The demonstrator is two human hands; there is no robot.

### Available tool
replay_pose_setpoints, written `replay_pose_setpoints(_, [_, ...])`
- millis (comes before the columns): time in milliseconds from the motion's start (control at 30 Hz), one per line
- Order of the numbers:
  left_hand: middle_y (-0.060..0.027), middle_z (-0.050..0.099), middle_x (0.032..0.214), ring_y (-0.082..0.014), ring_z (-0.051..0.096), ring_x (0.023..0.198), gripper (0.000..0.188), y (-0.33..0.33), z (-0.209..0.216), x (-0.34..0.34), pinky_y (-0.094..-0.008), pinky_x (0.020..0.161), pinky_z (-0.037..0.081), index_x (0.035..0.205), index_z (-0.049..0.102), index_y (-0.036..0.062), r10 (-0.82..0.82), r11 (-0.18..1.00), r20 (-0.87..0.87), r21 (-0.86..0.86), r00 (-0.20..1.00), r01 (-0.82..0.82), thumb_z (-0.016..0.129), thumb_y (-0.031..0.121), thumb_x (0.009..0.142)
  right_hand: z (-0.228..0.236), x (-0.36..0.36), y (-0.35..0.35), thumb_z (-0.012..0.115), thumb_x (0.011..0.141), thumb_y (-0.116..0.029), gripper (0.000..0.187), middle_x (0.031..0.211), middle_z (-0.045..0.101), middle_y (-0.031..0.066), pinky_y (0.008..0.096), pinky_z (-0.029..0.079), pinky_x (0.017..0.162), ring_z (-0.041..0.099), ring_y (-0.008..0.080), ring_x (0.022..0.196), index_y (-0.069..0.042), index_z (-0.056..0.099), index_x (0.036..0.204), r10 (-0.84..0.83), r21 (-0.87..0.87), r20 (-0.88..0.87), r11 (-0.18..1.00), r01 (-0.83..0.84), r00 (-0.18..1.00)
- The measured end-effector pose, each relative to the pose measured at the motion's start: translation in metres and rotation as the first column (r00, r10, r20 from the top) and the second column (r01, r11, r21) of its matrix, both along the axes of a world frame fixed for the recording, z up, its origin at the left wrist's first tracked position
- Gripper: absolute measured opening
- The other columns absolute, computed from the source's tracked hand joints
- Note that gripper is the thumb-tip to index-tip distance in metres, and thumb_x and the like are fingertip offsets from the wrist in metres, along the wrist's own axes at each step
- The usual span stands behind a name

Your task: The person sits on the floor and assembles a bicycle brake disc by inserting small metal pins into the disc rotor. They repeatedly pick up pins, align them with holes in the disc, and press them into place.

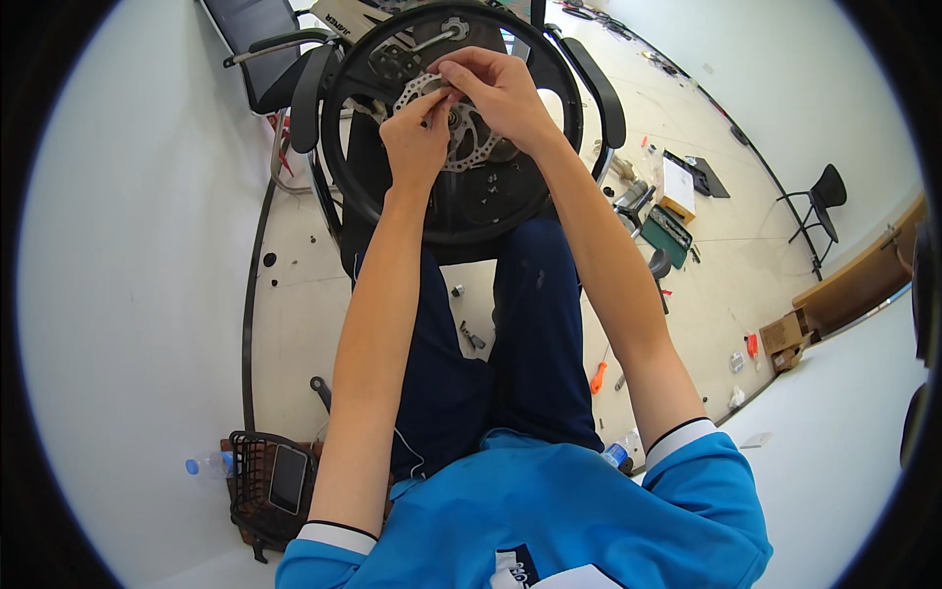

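Perforated silver metal disc (475, 149) on round black wheel (456, 235)
Laid flat, presumably freeing left hand (414, 139) and right hand (503, 98); fingertips meet, grip unclear from here.

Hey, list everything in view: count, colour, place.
Wheel: one, black, front
Disc: one, silver, on wheel
Chairs: three, dark, at wheel, upper left, right
Basket: one, black, lower left
Phone: one, dark, in basket
Bottles: two, clear, lower left, lower right
Screwdriver: one, orange, floor
Tray: one, green, right floor
Box: one, white, beyond tray
Carton: likely one, brown, near door
Small parts: many, mixed, floor
Shirt: one, blue, bottom
Trousers: one, navy, centre
Hands: two, bare, at disc
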State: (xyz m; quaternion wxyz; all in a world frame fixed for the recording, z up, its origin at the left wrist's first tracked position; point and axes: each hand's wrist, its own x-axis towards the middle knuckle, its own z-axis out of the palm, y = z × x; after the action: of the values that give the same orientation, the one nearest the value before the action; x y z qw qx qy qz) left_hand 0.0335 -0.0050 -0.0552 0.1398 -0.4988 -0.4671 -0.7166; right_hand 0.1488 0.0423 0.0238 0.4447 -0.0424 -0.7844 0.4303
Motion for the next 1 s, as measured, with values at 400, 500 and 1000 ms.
replay_pose_setpoints(400, [-0.0079,0.073,0.074,-0.0066,0.066,0.069,0.013,0.006,-0.003,-0.002,-0.0225,0.064,0.05,0.096,0.075,-0.0004,0.044,0.996,0.143,0.067,0.989,-0.054,0.074,0.006,0.085,-0.02,-0.008,-0.005,0.083,0.076,-0.015,0.025,0.085,0.075,0.0105,0.0261,0.058,0.073,0.074,0.0158,0.077,0.001,0.076,0.093,-0.294,0.159,-0.083,0.939,0.303,0.952])
replay_pose_setpoints(500, [-0.0096,0.074,0.077,-0.0114,0.071,0.073,0.014,0.007,-0.001,-0.001,-0.0241,0.065,0.052,0.099,0.075,0.0001,0.015,0.996,0.099,0.09,0.995,-0.024,0.073,0.005,0.086,-0.021,-0.012,-0.007,0.081,0.076,-0.012,0.018,0.081,0.075,0.011,0.0247,0.057,0.069,0.074,0.0155,0.074,0.0,0.077,0.088,-0.347,0.128,-0.148,0.922,0.366,0.926])
replay_pose_setpoints(1000, [-0.0111,0.075,0.08,-0.0174,0.074,0.076,0.015,0.003,0.005,-0.001,-0.0257,0.067,0.053,0.099,0.075,-0.0007,0.081,0.996,-0.004,0.036,0.997,-0.081,0.073,0.006,0.086,-0.021,-0.008,0.006,0.08,0.077,-0.016,0.023,0.081,0.075,0.0127,0.0268,0.056,0.066,0.073,0.0183,0.07,-0.001,0.077,0.094,-0.401,0.286,-0.162,0.855,0.432,0.902])
